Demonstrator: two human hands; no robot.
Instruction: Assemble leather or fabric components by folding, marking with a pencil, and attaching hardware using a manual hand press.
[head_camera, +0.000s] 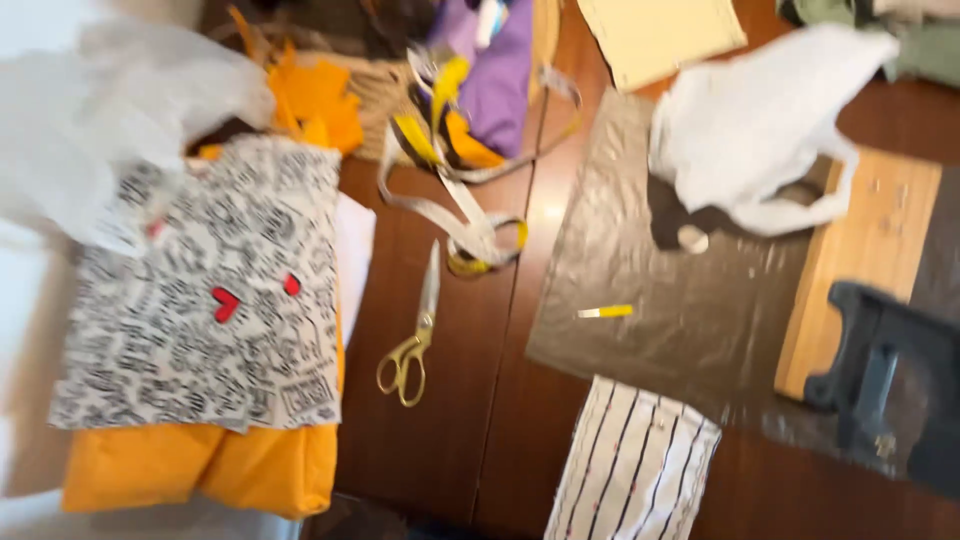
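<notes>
Neither of my hands shows in the head view. On the dark wooden table lies a pair of scissors (414, 335) with gold handles, blades pointing away from me. Left of it rests a black-and-white patterned cloth (215, 300) with two small red hearts, on top of orange fabric (210, 465). A striped white cloth (635, 465) lies at the near edge. A small yellow-and-white pen-like stick (604, 312) sits on a grey plastic sheet (660, 280).
A white plastic bag (760, 120) lies at the back right, another (100, 110) at the back left. Strips of trim and purple fabric (495, 80) spill from a woven basket. A wooden board (865, 250) and a black object (885, 380) sit at right.
</notes>
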